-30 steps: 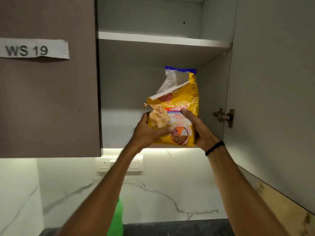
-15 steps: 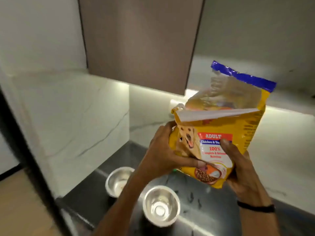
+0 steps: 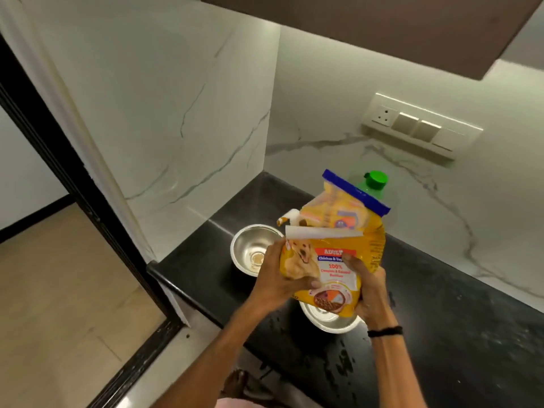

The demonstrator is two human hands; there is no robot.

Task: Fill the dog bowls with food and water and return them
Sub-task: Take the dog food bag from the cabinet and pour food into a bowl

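I hold a yellow dog food bag (image 3: 338, 260) with a blue top strip upright above the black counter (image 3: 441, 334). My left hand (image 3: 276, 281) grips its left side, thumb across the front. My right hand (image 3: 368, 293) grips its lower right corner. The bag's top is torn open with a white flap folded out. One steel bowl (image 3: 253, 248) sits behind my left hand, holding nothing. A second steel bowl (image 3: 329, 319) sits under the bag, mostly hidden by it.
A green-capped bottle (image 3: 375, 181) stands behind the bag near the marble back wall. A switch panel (image 3: 418, 125) is on that wall. A brown cabinet (image 3: 382, 28) hangs overhead. The counter's left edge drops to a tan floor (image 3: 59, 290) beside a black door frame (image 3: 73, 184).
I took the bag out of the upper cabinet and brought it down over the counter. My view swung from the cabinet down to the two bowls.
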